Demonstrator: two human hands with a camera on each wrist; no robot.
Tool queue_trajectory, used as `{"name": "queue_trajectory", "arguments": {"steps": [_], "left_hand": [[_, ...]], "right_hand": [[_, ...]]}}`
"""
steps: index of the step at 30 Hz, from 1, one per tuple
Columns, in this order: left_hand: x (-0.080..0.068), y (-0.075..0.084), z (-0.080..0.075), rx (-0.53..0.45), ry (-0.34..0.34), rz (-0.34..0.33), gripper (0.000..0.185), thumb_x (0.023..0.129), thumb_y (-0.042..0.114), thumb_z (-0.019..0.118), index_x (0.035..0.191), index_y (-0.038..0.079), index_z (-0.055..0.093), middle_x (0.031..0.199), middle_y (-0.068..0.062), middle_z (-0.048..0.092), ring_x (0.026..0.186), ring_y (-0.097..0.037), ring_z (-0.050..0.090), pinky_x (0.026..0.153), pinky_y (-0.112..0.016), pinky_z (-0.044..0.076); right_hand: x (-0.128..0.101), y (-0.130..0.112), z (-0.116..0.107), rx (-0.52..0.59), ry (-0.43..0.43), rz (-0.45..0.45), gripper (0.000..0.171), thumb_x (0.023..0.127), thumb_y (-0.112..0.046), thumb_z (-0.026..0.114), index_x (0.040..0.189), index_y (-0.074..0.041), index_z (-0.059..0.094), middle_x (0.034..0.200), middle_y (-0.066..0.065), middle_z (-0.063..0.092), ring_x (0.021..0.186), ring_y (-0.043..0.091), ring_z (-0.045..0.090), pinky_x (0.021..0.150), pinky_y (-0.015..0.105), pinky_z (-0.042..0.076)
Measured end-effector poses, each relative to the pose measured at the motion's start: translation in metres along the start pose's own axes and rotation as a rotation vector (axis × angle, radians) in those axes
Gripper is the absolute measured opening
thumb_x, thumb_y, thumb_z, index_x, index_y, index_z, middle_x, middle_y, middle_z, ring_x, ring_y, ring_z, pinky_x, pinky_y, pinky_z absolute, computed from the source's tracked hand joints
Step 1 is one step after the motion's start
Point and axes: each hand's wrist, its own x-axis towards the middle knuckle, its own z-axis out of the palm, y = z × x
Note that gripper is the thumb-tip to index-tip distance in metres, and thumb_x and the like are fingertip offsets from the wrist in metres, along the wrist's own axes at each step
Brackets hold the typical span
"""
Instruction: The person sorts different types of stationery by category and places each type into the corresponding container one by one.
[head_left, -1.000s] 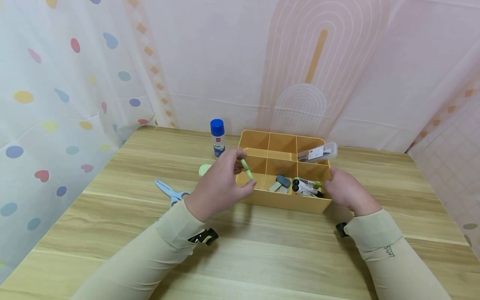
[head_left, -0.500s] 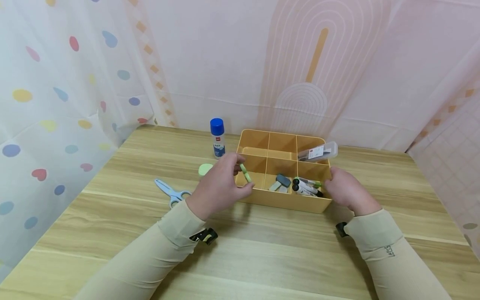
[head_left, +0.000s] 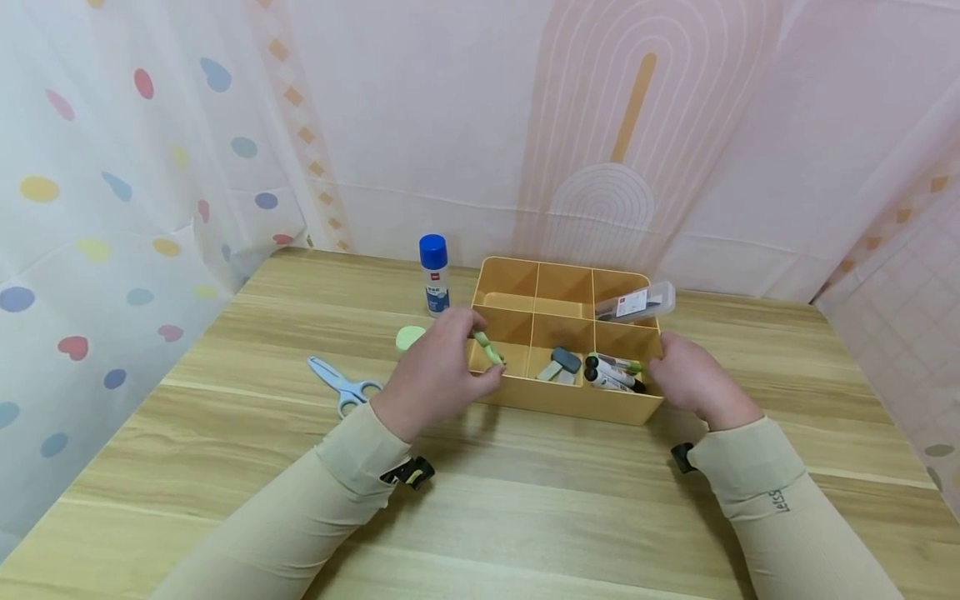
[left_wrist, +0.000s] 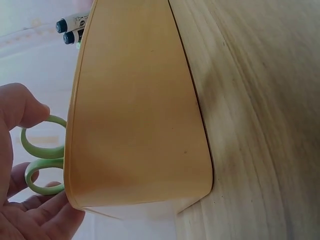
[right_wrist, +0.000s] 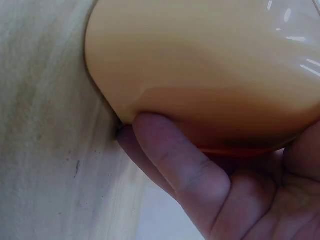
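My left hand (head_left: 442, 375) pinches the finger loops of green-handled scissors (left_wrist: 45, 154) between thumb and fingers, over the front left compartment of a yellow six-section organizer box (head_left: 570, 402). In the left wrist view the box wall hides the blades. My right hand (head_left: 693, 379) holds the box's right end, its fingers (right_wrist: 175, 155) lying against the outer wall in the right wrist view. Erasers (head_left: 566, 359) lie in the front middle compartment, with black-and-white markers (head_left: 609, 377) in the front right one. A clear plastic case (head_left: 643, 302) leans out of the back right compartment.
Light blue scissors (head_left: 330, 373) lie on the wooden table (head_left: 540, 517) left of my left hand. Behind that hand stand a blue-capped glue bottle (head_left: 435, 275) and a pale green round item (head_left: 409, 337). A patterned curtain (head_left: 420, 125) hangs behind the table.
My left hand has shifted slightly left and down with the green scissors, whose loops have turned a little. My right hand stays on the box end.
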Motion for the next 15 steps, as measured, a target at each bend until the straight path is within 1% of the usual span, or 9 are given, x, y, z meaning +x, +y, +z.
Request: {"name": "queue_trajectory", "arguments": {"steps": [4, 6, 8, 11, 15], "left_hand": [[-0.0015, -0.0021, 0.0010, 0.042, 0.025, 0.023, 0.042, 0.086, 0.026, 0.081, 0.115, 0.003, 0.061, 0.110, -0.007, 0.063, 0.087, -0.021, 0.056, 0.074, -0.033, 0.053], [-0.0021, -0.0034, 0.0016, 0.066, 0.037, 0.034, 0.038, 0.085, 0.026, 0.081, 0.111, 0.004, 0.063, 0.108, -0.007, 0.064, 0.089, -0.021, 0.057, 0.077, -0.034, 0.054], [-0.0025, -0.0046, 0.0022, 0.084, 0.045, 0.034, 0.036, 0.084, 0.026, 0.081, 0.108, 0.005, 0.064, 0.107, -0.007, 0.066, 0.091, -0.023, 0.058, 0.079, -0.036, 0.054], [-0.0029, -0.0055, 0.0029, 0.099, 0.047, 0.010, 0.035, 0.084, 0.028, 0.081, 0.106, 0.006, 0.066, 0.106, -0.008, 0.068, 0.093, -0.025, 0.059, 0.082, -0.039, 0.053], [-0.0031, -0.0051, 0.0036, 0.100, 0.032, -0.041, 0.035, 0.085, 0.031, 0.080, 0.107, 0.006, 0.069, 0.106, -0.009, 0.070, 0.098, -0.028, 0.060, 0.085, -0.042, 0.053]], "right_hand": [[-0.0001, -0.0002, -0.0001, -0.004, -0.002, 0.004, 0.042, 0.105, -0.013, 0.039, 0.135, 0.012, 0.051, 0.100, 0.018, 0.062, 0.076, 0.026, 0.053, 0.062, 0.034, 0.044], [-0.0003, -0.0006, -0.0002, -0.003, -0.003, 0.008, 0.042, 0.105, -0.014, 0.039, 0.136, 0.012, 0.051, 0.101, 0.019, 0.062, 0.076, 0.026, 0.053, 0.062, 0.034, 0.044], [-0.0006, -0.0012, -0.0004, 0.000, -0.005, 0.011, 0.042, 0.105, -0.014, 0.039, 0.135, 0.012, 0.050, 0.101, 0.019, 0.062, 0.076, 0.027, 0.054, 0.062, 0.034, 0.044], [-0.0010, -0.0020, -0.0005, 0.003, -0.003, 0.013, 0.042, 0.105, -0.013, 0.039, 0.136, 0.012, 0.050, 0.104, 0.021, 0.063, 0.078, 0.027, 0.054, 0.063, 0.034, 0.045], [-0.0013, -0.0027, -0.0005, 0.000, 0.000, 0.012, 0.041, 0.104, -0.013, 0.040, 0.135, 0.012, 0.051, 0.105, 0.021, 0.064, 0.080, 0.028, 0.055, 0.064, 0.034, 0.045]]}}
